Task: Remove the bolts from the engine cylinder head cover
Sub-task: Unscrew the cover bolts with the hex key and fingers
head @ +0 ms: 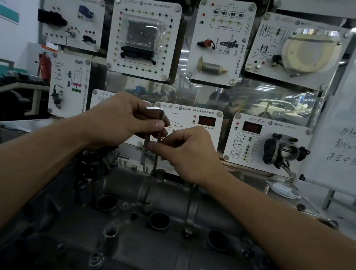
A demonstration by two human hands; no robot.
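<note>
1. Loosening step: the left hand (115, 120) grips the hex key's (161, 119) bent top, and the right hand (188, 152) pinches its shaft.
2. The key stands upright in a bolt (153, 173) at the far edge of the cylinder head cover (156, 256).
3. Next, probably: turn it until the bolt lifts free.

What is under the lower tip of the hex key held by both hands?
A bolt on the far edge of the cylinder head cover. The hex key tip covers its socket, so engagement is hidden.

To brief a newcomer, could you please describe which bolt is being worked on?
Find the dark grey cylinder head cover filling the foreground, then its far edge near the middle. The bolt there is the only one with an upright L-shaped hex key standing on its head.
</note>
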